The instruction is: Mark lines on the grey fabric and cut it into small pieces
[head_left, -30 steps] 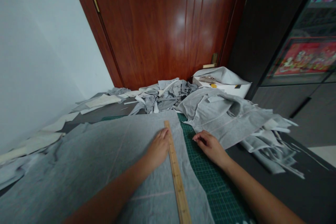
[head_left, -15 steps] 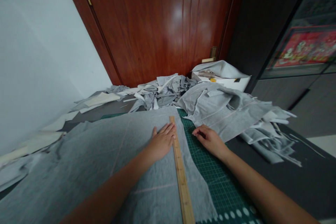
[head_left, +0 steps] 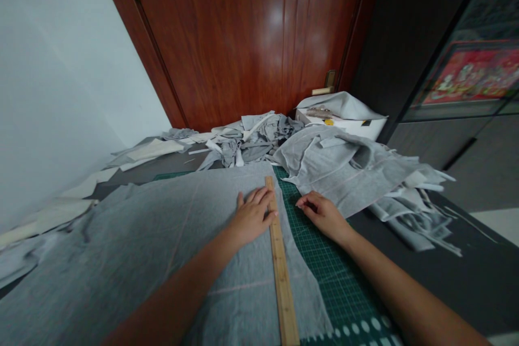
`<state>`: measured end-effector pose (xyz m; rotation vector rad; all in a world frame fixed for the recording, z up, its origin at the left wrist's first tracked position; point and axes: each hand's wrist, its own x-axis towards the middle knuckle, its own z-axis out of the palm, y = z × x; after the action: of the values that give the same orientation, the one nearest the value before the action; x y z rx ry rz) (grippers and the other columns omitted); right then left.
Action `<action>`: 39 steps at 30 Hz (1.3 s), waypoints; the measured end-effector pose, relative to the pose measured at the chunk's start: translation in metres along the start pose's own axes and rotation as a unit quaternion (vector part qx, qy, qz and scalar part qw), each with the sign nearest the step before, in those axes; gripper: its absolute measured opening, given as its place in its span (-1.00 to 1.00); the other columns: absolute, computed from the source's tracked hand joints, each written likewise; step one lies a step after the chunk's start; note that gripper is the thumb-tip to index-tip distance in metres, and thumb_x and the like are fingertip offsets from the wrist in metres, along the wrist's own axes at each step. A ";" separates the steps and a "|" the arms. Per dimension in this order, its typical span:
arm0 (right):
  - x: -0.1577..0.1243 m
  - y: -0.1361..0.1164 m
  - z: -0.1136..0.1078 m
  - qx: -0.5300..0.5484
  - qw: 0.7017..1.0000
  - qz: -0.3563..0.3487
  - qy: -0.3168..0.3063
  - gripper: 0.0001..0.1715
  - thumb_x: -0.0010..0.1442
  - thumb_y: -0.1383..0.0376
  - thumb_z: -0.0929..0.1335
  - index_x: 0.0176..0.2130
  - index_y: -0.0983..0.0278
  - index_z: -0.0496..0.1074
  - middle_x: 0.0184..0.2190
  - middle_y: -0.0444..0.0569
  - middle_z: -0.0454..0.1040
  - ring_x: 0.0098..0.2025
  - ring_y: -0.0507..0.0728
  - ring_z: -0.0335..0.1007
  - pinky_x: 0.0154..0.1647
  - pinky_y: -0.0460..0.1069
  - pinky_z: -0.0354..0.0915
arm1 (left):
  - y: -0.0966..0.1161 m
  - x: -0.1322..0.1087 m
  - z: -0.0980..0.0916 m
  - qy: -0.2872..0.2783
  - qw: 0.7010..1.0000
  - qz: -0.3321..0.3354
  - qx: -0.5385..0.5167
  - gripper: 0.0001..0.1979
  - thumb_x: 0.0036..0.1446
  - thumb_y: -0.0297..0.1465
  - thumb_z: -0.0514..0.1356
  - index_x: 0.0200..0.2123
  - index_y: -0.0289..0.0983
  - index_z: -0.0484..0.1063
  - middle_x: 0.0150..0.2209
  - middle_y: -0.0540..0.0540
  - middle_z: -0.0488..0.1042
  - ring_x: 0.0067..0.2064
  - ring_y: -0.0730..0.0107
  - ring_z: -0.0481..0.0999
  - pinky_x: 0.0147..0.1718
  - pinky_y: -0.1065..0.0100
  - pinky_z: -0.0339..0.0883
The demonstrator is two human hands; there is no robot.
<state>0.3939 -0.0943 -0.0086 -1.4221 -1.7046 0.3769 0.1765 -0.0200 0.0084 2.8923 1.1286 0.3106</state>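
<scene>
A wooden ruler (head_left: pixel 280 270) lies lengthwise on a large sheet of grey cloth (head_left: pixel 141 243), close to the cloth's right edge. My left hand (head_left: pixel 253 213) rests near the ruler's far end, fingers spread, with fingertips on the wood and one digit reaching across to its right edge. Faint pinkish lines run over the cloth. To the right, my right hand (head_left: pixel 320 213) hovers at or just over the green cutting mat (head_left: pixel 336 281), its fingers curled into a pinch. Whatever is between those fingers, if anything, is too small to see.
Grey cloth pieces (head_left: pixel 344 167) are heaped to the right of the mat, with a white box (head_left: pixel 360 127) behind them. Crumpled scraps (head_left: pixel 259 138) lie along the back by the wooden door (head_left: pixel 227 38). Cream strips (head_left: pixel 65 213) line the left wall. The tabletop (head_left: pixel 458 281) is dark.
The ruler's far end has shifted slightly right. My left hand has spread, with a digit now over the ruler's right edge. My right hand has hardly moved.
</scene>
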 end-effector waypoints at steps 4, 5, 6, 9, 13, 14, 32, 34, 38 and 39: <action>0.000 -0.001 -0.001 0.000 1.000 0.000 -0.007 -0.82 0.17 0.40 0.25 -0.31 0.24 0.43 -0.36 -0.03 0.45 -0.24 0.14 0.38 -0.15 0.05 0.28 | 0.000 0.001 -0.001 -0.012 1.000 0.010 0.010 -0.49 0.32 -0.13 -0.02 0.26 -0.17 0.11 0.33 -0.18 0.08 0.33 0.06 0.01 0.18 -0.31 -0.12; 0.000 -0.001 -0.001 0.000 1.000 -0.001 -0.007 -0.82 0.18 0.39 0.25 -0.32 0.24 0.43 -0.36 -0.03 0.45 -0.24 0.14 0.38 -0.14 0.05 0.28 | 0.000 0.001 -0.001 -0.012 1.000 0.008 0.012 -0.49 0.32 -0.12 -0.03 0.26 -0.17 0.11 0.33 -0.18 0.08 0.33 0.06 0.01 0.18 -0.31 -0.12; 0.000 0.000 -0.001 0.000 1.000 -0.002 -0.006 -0.82 0.18 0.39 0.25 -0.32 0.24 0.43 -0.36 -0.03 0.45 -0.24 0.14 0.38 -0.14 0.05 0.28 | 0.000 0.001 -0.001 -0.012 1.000 0.005 0.013 -0.48 0.32 -0.12 -0.04 0.27 -0.16 0.11 0.32 -0.18 0.09 0.34 0.06 0.01 0.18 -0.31 -0.12; -0.001 0.000 0.000 0.001 1.000 -0.001 -0.004 -0.82 0.18 0.39 0.25 -0.32 0.25 0.44 -0.36 -0.03 0.45 -0.24 0.14 0.39 -0.14 0.05 0.28 | 0.003 0.002 0.000 -0.016 1.000 -0.008 0.014 -0.49 0.33 -0.11 -0.05 0.27 -0.16 0.10 0.32 -0.16 0.09 0.34 0.06 0.00 0.19 -0.31 -0.14; -0.001 -0.001 0.000 0.004 1.000 0.002 0.001 -0.83 0.17 0.38 0.26 -0.32 0.24 0.45 -0.36 -0.04 0.44 -0.26 0.13 0.39 -0.17 0.04 0.29 | 0.008 0.003 0.000 -0.023 0.999 -0.026 0.004 -0.50 0.34 -0.13 -0.06 0.27 -0.16 0.10 0.33 -0.15 0.06 0.35 0.07 -0.03 0.19 -0.33 -0.22; -0.001 -0.001 0.000 0.003 1.000 0.003 0.002 -0.83 0.17 0.38 0.26 -0.32 0.24 0.45 -0.36 -0.04 0.44 -0.27 0.13 0.39 -0.17 0.04 0.29 | 0.007 0.003 -0.001 -0.026 0.999 -0.029 -0.004 -0.49 0.33 -0.13 -0.06 0.28 -0.15 0.09 0.34 -0.15 0.05 0.35 0.07 -0.04 0.19 -0.33 -0.25; -0.001 -0.002 -0.002 0.009 1.000 0.009 -0.005 -0.83 0.18 0.34 0.26 -0.32 0.23 0.45 -0.37 -0.04 0.44 -0.28 0.12 0.38 -0.20 0.03 0.30 | -0.015 0.002 -0.036 -0.102 0.962 0.184 -0.171 -0.67 -0.01 -0.56 0.28 -0.16 -0.12 0.50 0.18 -0.06 0.34 0.25 0.24 0.21 0.23 0.14 -0.01; -0.001 -0.001 -0.002 0.007 1.000 0.008 -0.008 -0.83 0.18 0.34 0.26 -0.32 0.23 0.45 -0.37 -0.04 0.44 -0.28 0.12 0.38 -0.19 0.04 0.30 | -0.016 0.002 -0.035 -0.089 0.963 0.189 -0.171 -0.68 0.00 -0.57 0.26 -0.17 -0.13 0.50 0.16 -0.05 0.37 0.24 0.27 0.23 0.22 0.17 0.00; -0.001 0.001 -0.002 0.005 1.000 0.005 -0.011 -0.84 0.19 0.34 0.26 -0.31 0.24 0.45 -0.38 -0.05 0.44 -0.28 0.12 0.38 -0.18 0.04 0.30 | -0.016 0.000 -0.034 -0.071 0.964 0.203 -0.155 -0.67 0.00 -0.59 0.21 -0.17 -0.13 0.48 0.13 -0.01 0.40 0.22 0.28 0.26 0.21 0.17 0.00; -0.001 0.001 -0.002 0.005 1.000 0.005 -0.010 -0.84 0.19 0.34 0.26 -0.31 0.24 0.45 -0.37 -0.05 0.44 -0.28 0.12 0.39 -0.18 0.04 0.30 | -0.014 0.000 -0.034 -0.069 0.964 0.208 -0.148 -0.67 0.00 -0.59 0.20 -0.17 -0.13 0.47 0.12 0.00 0.41 0.21 0.28 0.26 0.21 0.15 -0.02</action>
<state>0.3961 -0.0949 -0.0088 -1.4249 -1.7091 0.4067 0.1603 -0.0116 0.0407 2.7977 0.4031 0.2512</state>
